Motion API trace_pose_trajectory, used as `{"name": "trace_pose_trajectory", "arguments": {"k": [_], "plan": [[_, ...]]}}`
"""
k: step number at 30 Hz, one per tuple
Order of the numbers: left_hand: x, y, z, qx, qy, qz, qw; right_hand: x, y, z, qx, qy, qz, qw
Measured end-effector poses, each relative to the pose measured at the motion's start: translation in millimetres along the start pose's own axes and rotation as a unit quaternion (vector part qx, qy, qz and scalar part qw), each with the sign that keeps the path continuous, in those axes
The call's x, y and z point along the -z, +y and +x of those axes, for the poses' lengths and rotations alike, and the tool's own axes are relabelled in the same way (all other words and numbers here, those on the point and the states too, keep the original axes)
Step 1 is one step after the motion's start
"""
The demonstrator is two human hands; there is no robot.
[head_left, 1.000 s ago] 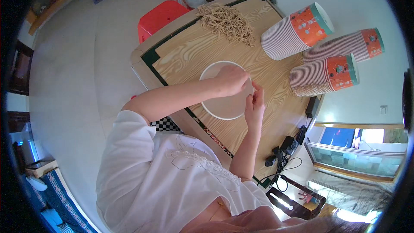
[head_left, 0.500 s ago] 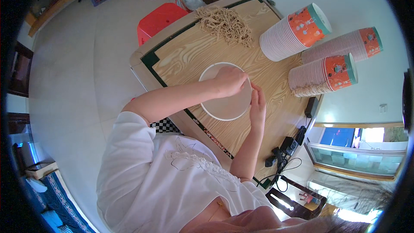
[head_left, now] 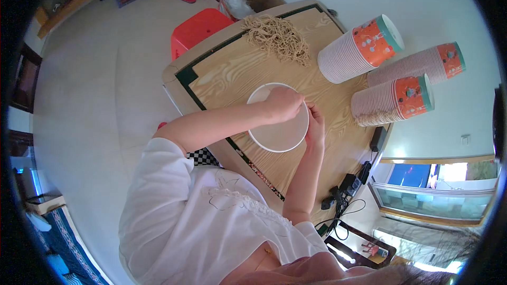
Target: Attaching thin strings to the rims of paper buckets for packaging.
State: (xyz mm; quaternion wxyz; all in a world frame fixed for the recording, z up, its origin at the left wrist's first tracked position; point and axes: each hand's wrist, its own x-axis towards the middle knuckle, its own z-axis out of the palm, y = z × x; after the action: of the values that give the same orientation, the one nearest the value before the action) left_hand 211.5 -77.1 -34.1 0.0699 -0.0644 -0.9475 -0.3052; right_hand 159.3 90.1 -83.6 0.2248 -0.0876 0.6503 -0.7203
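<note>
1. a wood-grain table (head_left: pixel 222 82) spreads beneath the left hand (head_left: pixel 285 104) and the right hand (head_left: pixel 315 125), seen from across the room.
2. three stacks of paper tubs (head_left: pixel 343 58) stand beyond the hands, to their right.
3. tan strands (head_left: pixel 277 39) lie tangled beyond the left hand.
4. a white-rimmed tub (head_left: pixel 277 138) sits under the left hand, its rim beside the right.
5. left fingers curl inward, right fingers bend at the rim; what either grips, i cannot tell.
6. good work here, i judge, means steady rim support from the right, small left-hand movements, and no pressure denting the wall.
</note>
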Motion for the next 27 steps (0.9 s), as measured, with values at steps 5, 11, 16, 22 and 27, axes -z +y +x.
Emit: {"name": "trace_pose_trajectory", "arguments": {"k": [5, 11, 16, 22, 27], "plan": [[14, 2, -5, -0.038, 0.06, 0.018, 0.997, 2, 2, 1, 0.057, 0.042, -0.025, 0.997], [43, -17, 9, -0.04, 0.021, 0.097, 0.994, 10, -10, 5, 0.075, 0.107, -0.032, 0.991], [46, -23, 17, -0.025, -0.018, 0.028, 0.999, 9, -14, -2, 0.07, 0.081, -0.06, 0.992], [36, -28, 25, -0.029, -0.138, -0.132, 0.981, 12, -8, -17, 0.078, 0.073, -0.081, 0.991], [22, -25, 17, -0.013, -0.211, -0.256, 0.943, 11, -8, -28, 0.093, 0.088, -0.11, 0.986]]}}
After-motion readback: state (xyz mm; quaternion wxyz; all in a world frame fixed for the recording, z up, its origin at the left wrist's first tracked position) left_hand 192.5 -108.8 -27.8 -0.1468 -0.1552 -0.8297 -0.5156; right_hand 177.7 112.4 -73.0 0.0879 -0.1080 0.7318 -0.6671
